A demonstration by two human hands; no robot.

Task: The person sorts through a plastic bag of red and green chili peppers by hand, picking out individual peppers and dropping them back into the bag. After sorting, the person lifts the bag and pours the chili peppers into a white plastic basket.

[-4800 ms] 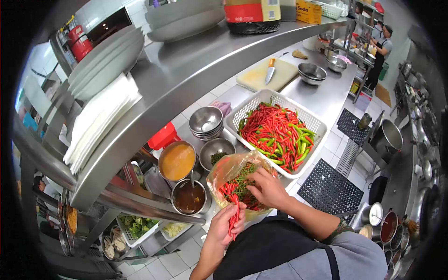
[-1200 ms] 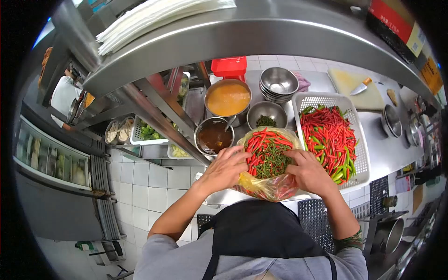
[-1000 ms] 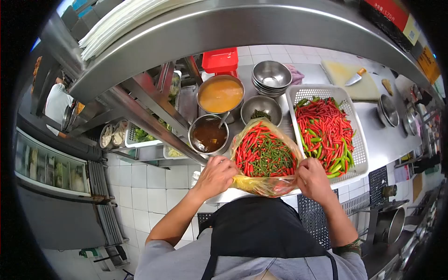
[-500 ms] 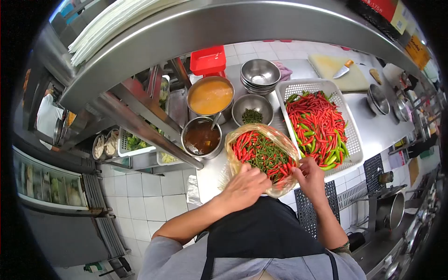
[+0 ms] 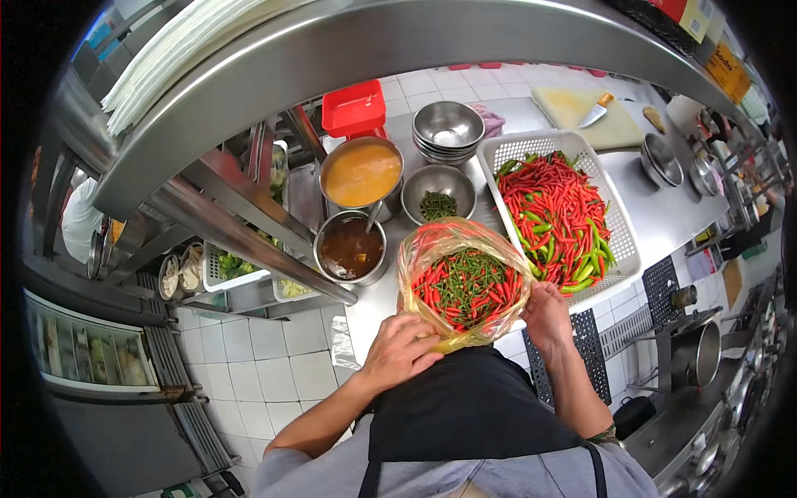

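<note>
A clear yellowish plastic bag [image 5: 415, 253] stands at the counter's near edge, its mouth wide. Inside lie red chili peppers [image 5: 488, 311] and a heap of thin green chili stems [image 5: 461, 278]. My left hand [image 5: 400, 350] grips the bag's near left rim, fingers bent over the plastic. On the right side, my right hand [image 5: 548, 314] pinches the rim between thumb and fingers. Just beyond the bag sits a steel bowl [image 5: 415, 187] holding more green stems. To the right, a white perforated basket [image 5: 627, 228] is heaped with red and green chilies [image 5: 560, 203].
Left of the bag stand a pot of brown sauce [image 5: 350, 249] with a ladle and a pot of orange liquid [image 5: 361, 174]. Stacked steel bowls [image 5: 448, 124] are behind. A knife [image 5: 595, 112] rests on a cutting board [image 5: 560, 104]. A steel shelf [image 5: 349, 41] spans overhead.
My left hand has drawn back from over the chilies to the bag's near left rim. The bag's far rim now stands higher and its mouth is rounder. My right hand stays at the right rim.
</note>
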